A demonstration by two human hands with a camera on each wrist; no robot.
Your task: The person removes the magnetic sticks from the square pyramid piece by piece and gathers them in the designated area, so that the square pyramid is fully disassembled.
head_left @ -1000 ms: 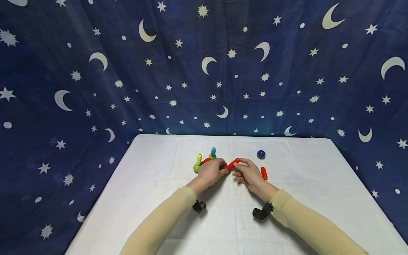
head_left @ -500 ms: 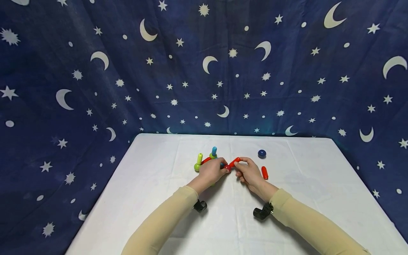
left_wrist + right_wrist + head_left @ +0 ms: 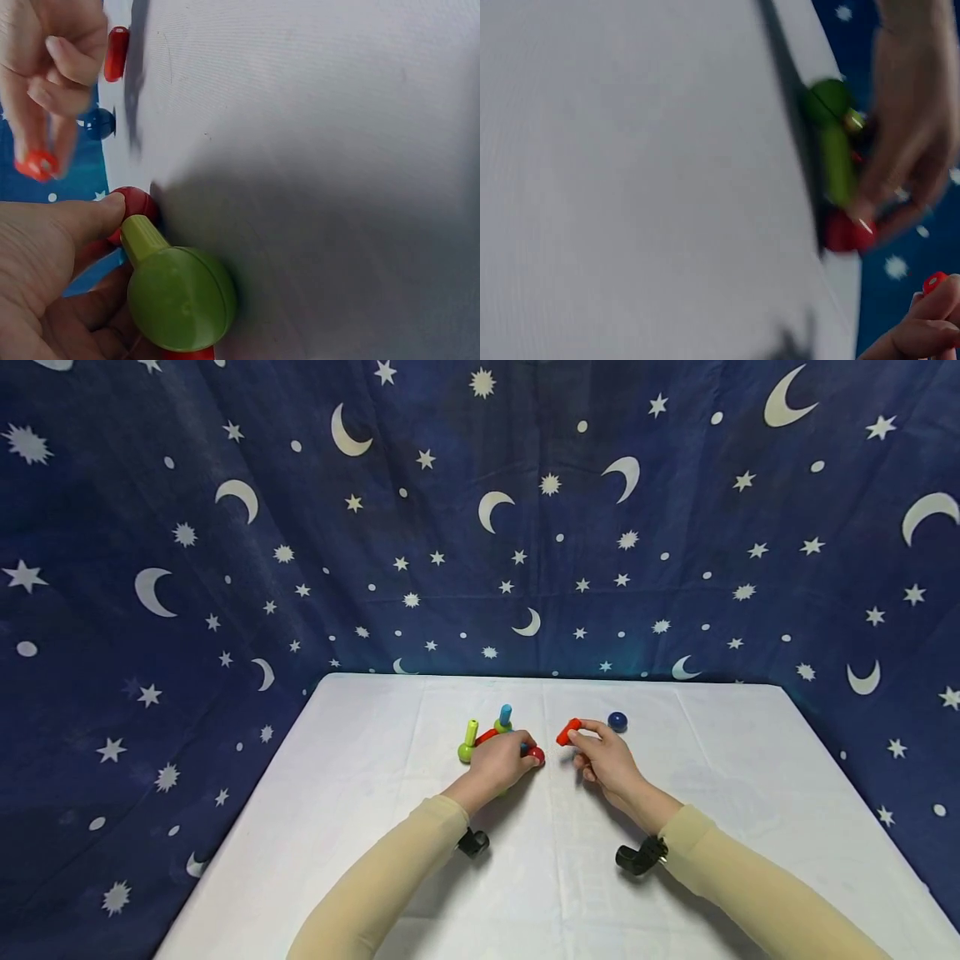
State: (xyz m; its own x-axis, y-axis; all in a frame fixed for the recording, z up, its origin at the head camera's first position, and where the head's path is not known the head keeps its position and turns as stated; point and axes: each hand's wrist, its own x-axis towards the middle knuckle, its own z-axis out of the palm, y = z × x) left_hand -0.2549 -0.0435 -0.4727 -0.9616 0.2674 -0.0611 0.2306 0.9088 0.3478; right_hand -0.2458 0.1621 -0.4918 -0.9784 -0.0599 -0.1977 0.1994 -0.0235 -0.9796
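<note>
My left hand (image 3: 498, 762) grips the red ball (image 3: 536, 757) at the right end of a toy structure of joined balls and rods. Its green ball (image 3: 466, 752) carries an upright lime rod (image 3: 472, 732). Farther back, a blue rod (image 3: 506, 715) stands up from another green ball, and a red rod (image 3: 487, 737) lies between. In the left wrist view a large green ball (image 3: 181, 298) with a short rod reaches the red ball. My right hand (image 3: 611, 768) pinches a loose red rod (image 3: 568, 732) in the air, apart from the structure. My left palm hides part of the build.
A dark blue ball (image 3: 617, 722) lies just beyond my right hand. Another red rod (image 3: 116, 54) lies on the white cloth, hidden by my right hand in the head view. A starry blue curtain (image 3: 555, 568) rises behind the table.
My right hand has drawn the red rod away from the red ball, up and to the right; the two touched or nearly touched before. My left hand stays on the red ball.
</note>
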